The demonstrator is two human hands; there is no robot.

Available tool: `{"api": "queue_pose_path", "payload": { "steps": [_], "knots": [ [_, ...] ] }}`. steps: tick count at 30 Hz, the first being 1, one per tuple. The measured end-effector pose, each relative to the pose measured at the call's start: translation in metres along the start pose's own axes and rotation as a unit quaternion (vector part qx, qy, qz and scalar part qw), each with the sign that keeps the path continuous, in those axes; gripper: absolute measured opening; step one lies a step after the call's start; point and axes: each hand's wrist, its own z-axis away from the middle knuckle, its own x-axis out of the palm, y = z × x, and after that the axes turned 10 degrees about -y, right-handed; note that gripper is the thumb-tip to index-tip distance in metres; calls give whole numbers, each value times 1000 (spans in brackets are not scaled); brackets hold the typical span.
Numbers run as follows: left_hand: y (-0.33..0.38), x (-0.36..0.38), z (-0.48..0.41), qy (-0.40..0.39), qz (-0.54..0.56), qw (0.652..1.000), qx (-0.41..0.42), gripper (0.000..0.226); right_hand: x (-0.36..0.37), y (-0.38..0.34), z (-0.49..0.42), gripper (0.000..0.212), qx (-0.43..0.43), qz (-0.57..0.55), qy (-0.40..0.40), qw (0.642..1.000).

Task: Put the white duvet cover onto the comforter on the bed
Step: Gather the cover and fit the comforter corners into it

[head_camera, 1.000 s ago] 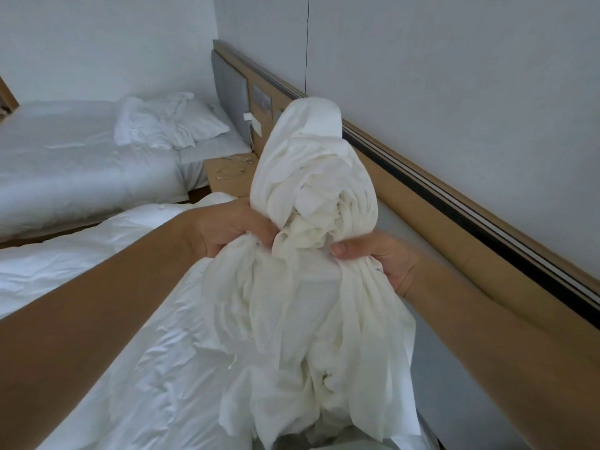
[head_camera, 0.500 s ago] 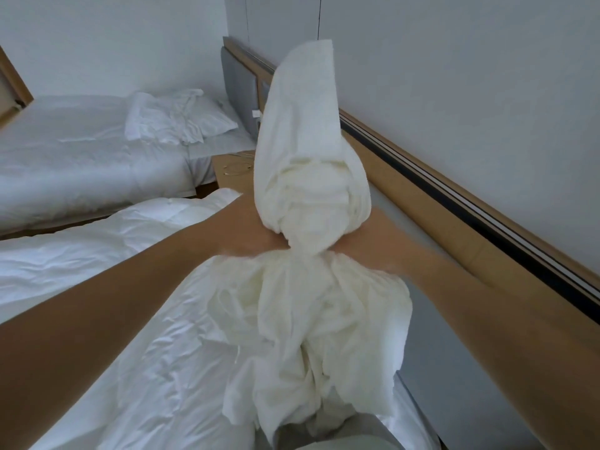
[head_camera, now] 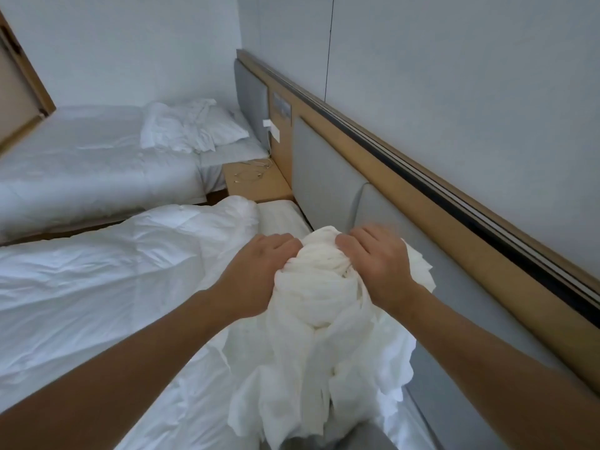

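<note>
Presently both hands clamp the bunched white duvet cover: left hand on its left flank, right hand on its right, equally near. Bundle hangs near-vertical above the comforter, which lies to the left.

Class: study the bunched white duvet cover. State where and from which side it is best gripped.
Grip the duvet cover at its gathered top knot, from above and both sides, as the left hand and right hand do. There the cloth is bunched thick, while the rest hangs loose below.
</note>
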Motion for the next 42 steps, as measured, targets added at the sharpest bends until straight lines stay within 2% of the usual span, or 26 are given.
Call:
{"api": "queue_pose_path", "payload": {
  "steps": [1, 2, 4, 7, 9, 10, 11, 12, 13, 14, 15, 16, 17, 19, 20, 22, 24, 26, 27, 29, 31, 34, 36, 40, 42],
  "knots": [
    [2, 0, -1, 32, 14, 999, -10, 9, 0, 0, 3, 15, 11, -10, -35, 999],
    [2, 2, 0, 64, -16, 998, -9, 12, 2, -2, 8, 18, 17, -11, -72, 997],
    [2, 7, 1, 127, -66, 990, -8, 12, 2, -6, 15, 41, 46, -23, -167, 985],
    [-1, 17, 4, 169, -96, 980, -33, 9, -11, -15, 22, 72, 154, -63, -318, 933],
    [-4, 22, 6, 184, -100, 976, -51, 18, -28, -14, 28, 71, 262, -56, -367, 891],
    [-6, 25, 6, 194, -105, 974, -61, 22, -37, -13, 32, 62, 334, -74, -363, 867],
    [-6, 28, 5, 199, -109, 971, -72, 25, -47, -13, 37, 52, 424, -123, -354, 825],
    [-5, 29, 4, 195, -104, 972, -83, 27, -55, -15, 44, 47, 521, -214, -341, 752],
    [-3, 30, 2, 193, -99, 972, -87, 28, -58, -22, 51, 51, 602, -323, -350, 641],
    [-2, 33, -1, 194, -95, 972, -91, 27, -59, -36, 57, 64, 642, -421, -401, 500],
    [0, 36, -4, 198, -92, 972, -91, 26, -57, -53, 64, 79, 631, -505, -441, 389],
    [3, 38, -7, 204, -88, 971, -84, 26, -50, -69, 71, 95, 612, -574, -431, 330],
    [5, 42, -9, 213, -85, 971, -70, 26, -42, -82, 75, 107, 605, -635, -368, 309],
    [11, 50, -12, 224, -84, 970, -36, 28, -28, -85, 73, 121, 584, -738, -155, 301],
    [15, 54, -13, 221, -86, 971, -23, 28, -24, -78, 66, 118, 556, -771, -79, 300],
    [19, 61, -13, 207, -93, 974, -3, 25, -24, -57, 43, 111, 538, -779, -26, 321],
    [21, 66, -13, 191, -99, 977, 13, 26, -23, -40, 29, 107, 545, -748, -56, 375],
    [20, 70, -15, 170, -109, 979, 39, 29, -21, -32, 19, 99, 558, -717, -109, 404],
    [20, 71, -15, 156, -114, 980, 53, 29, -20, -29, 17, 89, 565, -702, -132, 414],
    [17, 72, -16, 128, -123, 981, 75, 28, -16, -23, 13, 56, 567, -682, -161, 432],
    [14, 70, -17, 108, -130, 983, 78, 23, -11, -21, 9, 31, 572, -673, -155, 442],
    [12, 68, -20, 98, -129, 986, 43, 16, -4, -18, 5, 23, 608, -649, -124, 441],
    [12, 68, -20, 94, -128, 987, 8, 13, -2, -14, 5, 25, 627, -645, -110, 424],
    [15, 69, -21, 82, -123, 988, -39, 21, 1, -7, 15, 17, 638, -665, -94, 376],
    [16, 71, -22, 76, -109, 990, -50, 23, 2, -5, 17, 17, 638, -669, -103, 366]
  ]
}}
